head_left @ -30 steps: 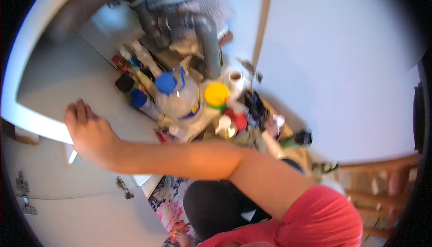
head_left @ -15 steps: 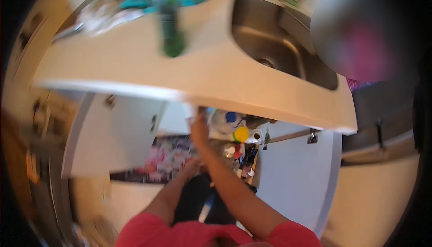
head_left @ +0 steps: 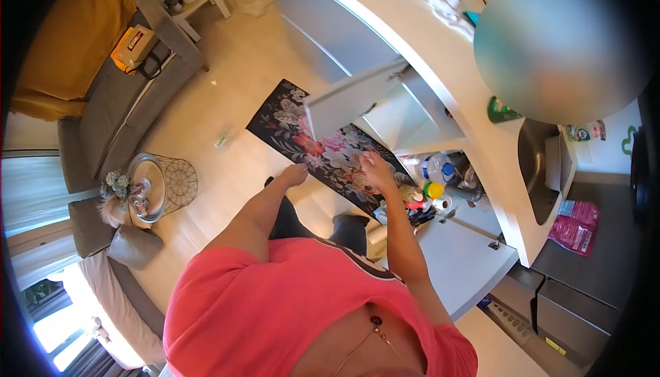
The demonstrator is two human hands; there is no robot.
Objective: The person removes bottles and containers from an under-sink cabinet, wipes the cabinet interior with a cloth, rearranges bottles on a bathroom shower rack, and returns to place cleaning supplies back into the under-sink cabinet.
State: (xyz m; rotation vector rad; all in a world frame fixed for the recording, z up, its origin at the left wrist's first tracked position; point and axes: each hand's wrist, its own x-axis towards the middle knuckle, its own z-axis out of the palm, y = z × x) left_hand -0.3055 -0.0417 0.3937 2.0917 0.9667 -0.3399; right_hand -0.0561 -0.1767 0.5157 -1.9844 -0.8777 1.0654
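Note:
My left hand (head_left: 296, 174) hangs in front of my body at the near edge of a dark floral mat (head_left: 323, 147), its fingers curled with no object showing. Over the same mat, closer to the open cabinet, my right hand (head_left: 375, 171) is loosely closed; I see nothing in it. Just right of that hand, under the counter, stand a clear bottle with a blue cap (head_left: 448, 169), a container with a yellow lid (head_left: 433, 190) and a white roll (head_left: 443, 204).
Two cabinet doors stand open, a far one (head_left: 347, 105) and a near one (head_left: 460, 260). The counter (head_left: 481, 109) holds a green bottle (head_left: 504, 109) beside the sink (head_left: 535, 164). A pink packet (head_left: 576, 227) lies beyond. To the left are a sofa (head_left: 124, 123) and a wire-framed table (head_left: 175, 183).
The view has swung left, bringing the living area into sight. My raised hand has come away from the cabinet under the counter edge, and both hands are now farther apart.

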